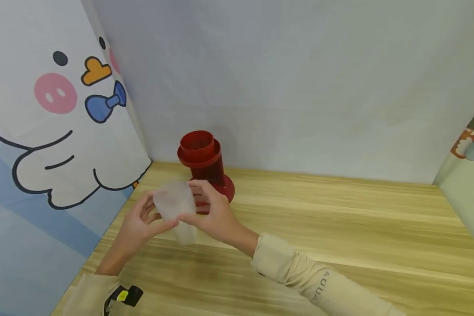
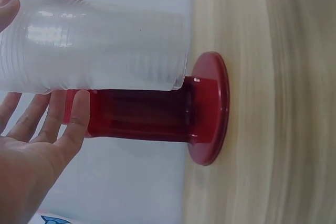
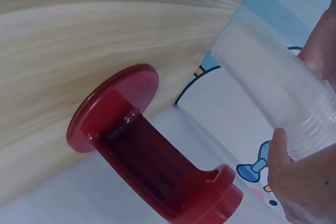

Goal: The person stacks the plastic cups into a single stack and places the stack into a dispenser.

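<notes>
Both hands hold a stack of clear plastic cups [image 1: 174, 202] above the table. My left hand [image 1: 136, 224] grips its left side, thumb toward me. On the opposite side, my right hand [image 1: 215, 215] has its thumb in front and fingers behind. In the left wrist view the nested rims of the cups [image 2: 105, 45] lie between the two hands. Just behind the stack stands a red cup holder [image 1: 199, 151] with a round base and an open top. In the right wrist view the holder [image 3: 157, 161] shows a tall opening in its side.
A wood-grain table [image 1: 339, 228] carries the holder. A pale cloth wall [image 1: 300, 87] rises behind it. To the left hangs a cloth printed with a cartoon duck [image 1: 55, 131], close to the left hand. A pale green panel [image 1: 470, 193] borders the right side.
</notes>
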Available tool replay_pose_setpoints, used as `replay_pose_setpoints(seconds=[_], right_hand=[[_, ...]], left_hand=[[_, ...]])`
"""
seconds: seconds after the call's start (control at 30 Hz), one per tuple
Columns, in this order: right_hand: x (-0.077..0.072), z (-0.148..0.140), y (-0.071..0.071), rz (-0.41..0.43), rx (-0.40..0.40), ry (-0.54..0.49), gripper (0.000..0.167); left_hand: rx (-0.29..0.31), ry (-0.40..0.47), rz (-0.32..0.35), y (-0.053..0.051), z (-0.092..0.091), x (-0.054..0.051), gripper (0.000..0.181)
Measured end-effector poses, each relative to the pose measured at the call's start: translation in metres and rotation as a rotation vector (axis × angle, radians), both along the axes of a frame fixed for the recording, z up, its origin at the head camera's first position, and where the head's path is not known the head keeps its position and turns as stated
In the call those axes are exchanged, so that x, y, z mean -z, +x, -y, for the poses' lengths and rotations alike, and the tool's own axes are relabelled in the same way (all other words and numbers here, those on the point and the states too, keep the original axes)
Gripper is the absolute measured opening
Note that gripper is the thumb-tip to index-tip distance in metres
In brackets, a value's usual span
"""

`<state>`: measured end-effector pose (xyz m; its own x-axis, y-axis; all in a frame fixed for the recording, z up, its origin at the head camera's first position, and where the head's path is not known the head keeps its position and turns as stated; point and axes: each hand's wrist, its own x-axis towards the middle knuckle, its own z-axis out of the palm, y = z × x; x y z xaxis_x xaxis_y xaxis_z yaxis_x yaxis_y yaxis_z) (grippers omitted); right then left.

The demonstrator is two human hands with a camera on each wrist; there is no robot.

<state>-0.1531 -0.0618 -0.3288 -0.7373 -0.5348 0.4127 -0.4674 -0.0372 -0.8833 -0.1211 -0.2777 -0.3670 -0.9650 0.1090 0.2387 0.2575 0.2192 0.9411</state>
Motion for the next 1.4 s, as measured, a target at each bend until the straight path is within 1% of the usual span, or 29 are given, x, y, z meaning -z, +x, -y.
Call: replay_pose_setpoints(seconds=[0.07,0.13,0.23,0.27,0.3,0.47,0.5,0.63,0.73,0.87,1.0,1.13,1.33,1.4], right_hand=[[-0.011,-0.002,0.001,0.005,0.001,0.007,0.059],[-0.01,-0.002,-0.005,-0.013,0.005,0.016,0.06],[-0.003,0.001,-0.017,-0.046,0.022,0.011,0.062],[-0.005,0.001,-0.018,-0.054,0.028,0.011,0.062],[-0.004,0.001,-0.022,-0.065,0.03,0.013,0.063],[-0.016,-0.002,-0.031,-0.081,0.046,0.031,0.063],[-0.015,-0.002,-0.035,-0.09,0.046,0.029,0.063],[-0.023,-0.004,-0.042,-0.115,0.064,0.021,0.065],[-0.03,-0.005,-0.047,-0.131,0.07,0.011,0.065],[-0.041,-0.007,-0.055,-0.15,0.072,-0.008,0.062],[-0.05,-0.008,-0.062,-0.172,0.093,-0.014,0.058],[-0.06,-0.009,-0.068,-0.19,0.118,-0.014,0.057],[-0.079,-0.009,-0.076,-0.182,0.13,-0.024,0.057],[-0.084,-0.01,-0.079,-0.19,0.132,-0.024,0.057]], left_hand=[[-0.003,-0.006,0.002,-0.003,-0.001,-0.005,0.067],[-0.007,-0.008,-0.017,-0.007,-0.002,-0.009,0.066],[-0.01,-0.011,-0.055,-0.012,-0.004,-0.015,0.065],[-0.012,-0.014,-0.064,-0.014,-0.004,-0.017,0.065],[-0.014,-0.014,-0.069,-0.016,-0.005,-0.02,0.065],[-0.032,-0.038,-0.078,-0.024,-0.012,-0.035,0.064],[-0.032,-0.039,-0.087,-0.026,-0.013,-0.038,0.063],[-0.037,-0.043,-0.127,-0.034,-0.018,-0.05,0.062],[-0.046,-0.042,-0.141,-0.041,-0.022,-0.059,0.062],[-0.053,-0.051,-0.149,-0.049,-0.024,-0.07,0.062],[-0.052,-0.054,-0.162,-0.058,-0.025,-0.08,0.062],[-0.06,-0.063,-0.174,-0.067,-0.025,-0.092,0.062],[-0.084,-0.11,-0.205,-0.074,-0.025,-0.113,0.062],[-0.088,-0.105,-0.218,-0.076,-0.025,-0.119,0.064]])
